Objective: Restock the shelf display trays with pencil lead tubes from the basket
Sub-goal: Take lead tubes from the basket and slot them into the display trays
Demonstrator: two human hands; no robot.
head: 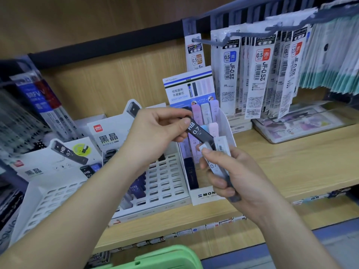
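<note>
Pencil lead tube: slim, flat-sided, dark plastic, printed "HB 0.7" in white, tilted at frame centre, above the trays. Clamped near its upper end between thumb and curled fingers of left hand; lower end meets the bundle at 4 o'clock.

Bundle of tubes: pale labelled faces with a barcode, dark ends below the palm; gripped at 4 o'clock by right hand, fingers wrapped round it.

Slotted tray, 6 to 7 o'clock: white, sloped grid of rectangular slots, mostly unfilled, a few dark and blue tubes upright at its left side. Second tray, 8 o'clock: same white grid, blurred.

MONO stand, 5 o'clock: white card, pastel pink, lilac and pale-blue tubes upright inside.

Basket, 6 o'clock, bottom edge: green plastic, rounded rim.

Shelf, 3 o'clock: pale wood-grain board. Refill packs, 1 o'clock: glossy narrow sleeves hanging on hooks.
</note>
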